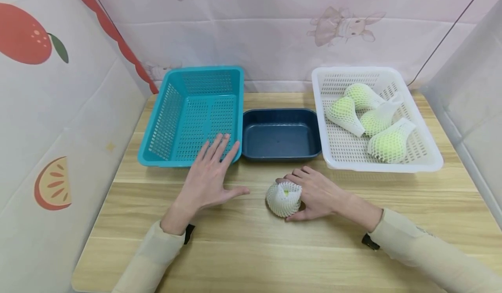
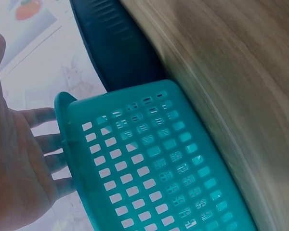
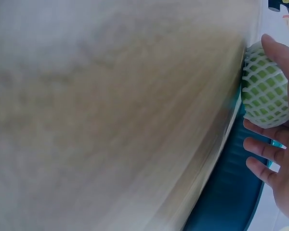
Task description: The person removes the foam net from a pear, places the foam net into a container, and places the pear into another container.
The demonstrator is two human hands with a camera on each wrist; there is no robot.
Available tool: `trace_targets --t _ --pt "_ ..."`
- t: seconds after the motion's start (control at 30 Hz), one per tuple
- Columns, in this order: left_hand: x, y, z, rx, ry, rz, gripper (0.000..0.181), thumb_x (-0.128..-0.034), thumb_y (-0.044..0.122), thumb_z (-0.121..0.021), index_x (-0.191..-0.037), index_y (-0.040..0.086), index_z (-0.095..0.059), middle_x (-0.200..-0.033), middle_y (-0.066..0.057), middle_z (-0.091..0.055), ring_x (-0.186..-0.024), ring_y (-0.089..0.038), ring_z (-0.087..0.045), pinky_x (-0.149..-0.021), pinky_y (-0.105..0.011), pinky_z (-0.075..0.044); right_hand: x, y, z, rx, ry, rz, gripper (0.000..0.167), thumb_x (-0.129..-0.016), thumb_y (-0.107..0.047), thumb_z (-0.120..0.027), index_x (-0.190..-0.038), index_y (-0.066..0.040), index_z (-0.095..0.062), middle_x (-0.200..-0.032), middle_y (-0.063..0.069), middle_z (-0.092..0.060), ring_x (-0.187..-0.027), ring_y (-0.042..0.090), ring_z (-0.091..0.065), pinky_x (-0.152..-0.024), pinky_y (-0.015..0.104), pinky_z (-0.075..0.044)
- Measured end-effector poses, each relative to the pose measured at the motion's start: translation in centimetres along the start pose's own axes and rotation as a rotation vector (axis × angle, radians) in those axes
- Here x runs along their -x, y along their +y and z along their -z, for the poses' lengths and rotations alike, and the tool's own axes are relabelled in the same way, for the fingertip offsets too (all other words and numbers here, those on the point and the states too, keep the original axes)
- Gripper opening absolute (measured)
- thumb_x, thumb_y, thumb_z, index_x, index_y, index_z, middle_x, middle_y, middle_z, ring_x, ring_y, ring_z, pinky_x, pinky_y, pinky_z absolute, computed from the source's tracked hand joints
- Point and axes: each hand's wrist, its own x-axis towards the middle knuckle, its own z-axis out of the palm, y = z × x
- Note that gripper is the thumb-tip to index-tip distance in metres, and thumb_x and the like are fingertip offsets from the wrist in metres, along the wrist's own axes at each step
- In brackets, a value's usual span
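A round green fruit in a white foam net point(image 1: 284, 199) stands on the table in front of the dark blue tray. My right hand point(image 1: 315, 193) grips it from the right side, thumb in front and fingers behind; the right wrist view shows the netted fruit point(image 3: 266, 89) between thumb and index finger. Over the front right corner of the teal basket point(image 1: 157, 162) my left hand point(image 1: 208, 177) is spread with straight fingers. In the left wrist view its fingers reach past the basket's rim point(image 2: 70, 144); whether they touch it I cannot tell. It holds nothing.
The dark blue tray point(image 1: 278, 157) sits between the teal basket and a white basket point(image 1: 392, 167). Several netted green fruits point(image 1: 388, 147) lie in the white basket. A printed cloth wall point(image 1: 274, 45) rises behind the wooden table point(image 1: 243, 254), with more cloth at both sides.
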Motion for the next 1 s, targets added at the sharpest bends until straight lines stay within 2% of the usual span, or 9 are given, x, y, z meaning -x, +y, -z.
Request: trace_targets --t 0.1,0.27,0.33,0.4,0.5,0.57,0.63,0.77,1.0 --pt "0.0 0.1 0.0 0.005 0.009 -0.006 0.117 -0.0828 0.092 -0.050 -0.168 0.015 -0.029 -0.174 -0.018 -0.029 -0.164 -0.037 -0.025 -0.132 -0.059 -0.027 0.0 -0.1 0.1 0.000 -0.015 -0.006 0.095 -0.072 -0.079 -0.079 -0.138 -0.013 -0.063 -0.122 0.000 -0.071 -0.108 0.020 -0.065 -0.092 0.038 -0.055" --pt "0.0 0.5 0.0 0.024 0.037 -0.027 0.122 -0.0826 0.100 -0.013 -0.166 0.013 -0.033 -0.174 -0.019 -0.030 -0.162 -0.038 -0.029 -0.130 -0.060 -0.030 -0.3 -0.1 0.6 0.018 -0.041 -0.021 0.096 -0.072 -0.081 -0.077 -0.138 -0.013 -0.063 -0.121 0.000 -0.072 -0.109 0.021 -0.065 -0.091 0.038 -0.054" --pt "0.0 0.7 0.0 0.030 0.051 -0.044 0.123 -0.0819 0.100 -0.009 -0.166 0.013 -0.034 -0.173 -0.019 -0.032 -0.161 -0.038 -0.031 -0.130 -0.060 -0.031 -0.3 -0.2 0.8 0.028 -0.046 -0.028 0.095 -0.072 -0.082 -0.076 -0.137 -0.013 -0.064 -0.120 -0.001 -0.072 -0.108 0.020 -0.065 -0.091 0.038 -0.054" --pt "0.0 0.9 0.0 0.033 0.071 -0.066 0.122 -0.0825 0.100 -0.014 -0.165 0.013 -0.035 -0.171 -0.019 -0.035 -0.160 -0.038 -0.034 -0.129 -0.059 -0.033 -0.4 -0.1 1.0 0.036 -0.047 -0.033 0.095 -0.072 -0.083 -0.075 -0.137 -0.014 -0.064 -0.119 -0.001 -0.072 -0.107 0.020 -0.065 -0.091 0.038 -0.054" --pt "0.0 1.3 0.1 0.039 0.089 -0.104 0.119 -0.0823 0.098 -0.040 -0.165 0.013 -0.036 -0.170 -0.019 -0.037 -0.160 -0.037 -0.035 -0.130 -0.057 -0.033 -0.5 -0.1 1.1 0.045 -0.045 -0.036 0.096 -0.072 -0.083 -0.074 -0.137 -0.014 -0.064 -0.118 -0.001 -0.072 -0.106 0.019 -0.064 -0.091 0.037 -0.054" --pt "0.0 1.6 0.2 0.046 0.112 -0.135 0.121 -0.0768 0.093 -0.059 -0.164 0.012 -0.038 -0.168 -0.018 -0.041 -0.158 -0.037 -0.039 -0.129 -0.056 -0.036 -0.5 -0.1 1.2 0.053 -0.040 -0.034 0.096 -0.072 -0.084 -0.074 -0.136 -0.013 -0.064 -0.117 -0.001 -0.072 -0.105 0.020 -0.064 -0.091 0.038 -0.054" --pt "-0.1 2.0 0.3 0.056 0.141 -0.169 0.125 -0.0687 0.088 -0.073 -0.163 0.012 -0.041 -0.165 -0.017 -0.046 -0.155 -0.037 -0.043 -0.128 -0.055 -0.038 -0.6 -0.1 1.3 0.060 -0.032 -0.029 0.097 -0.071 -0.084 -0.074 -0.136 -0.013 -0.065 -0.117 -0.001 -0.072 -0.105 0.020 -0.064 -0.091 0.038 -0.054" --pt "-0.3 2.8 0.5 0.065 0.221 -0.242 0.126 -0.0619 0.087 -0.079 -0.157 0.011 -0.049 -0.155 -0.017 -0.058 -0.146 -0.037 -0.054 -0.122 -0.053 -0.046 -0.8 0.0 1.6 0.071 -0.016 -0.023 0.097 -0.070 -0.085 -0.075 -0.134 -0.013 -0.065 -0.116 0.000 -0.072 -0.103 0.021 -0.064 -0.089 0.037 -0.053" --pt "-0.7 3.6 0.5 0.083 0.333 -0.338 0.116 -0.0615 0.088 -0.079 -0.146 0.010 -0.062 -0.139 -0.012 -0.069 -0.127 -0.032 -0.065 -0.113 -0.047 -0.054 -1.1 0.0 2.1 0.076 0.025 -0.004 0.097 -0.068 -0.082 -0.078 -0.132 -0.010 -0.066 -0.110 0.001 -0.071 -0.097 0.021 -0.062 -0.084 0.036 -0.052"
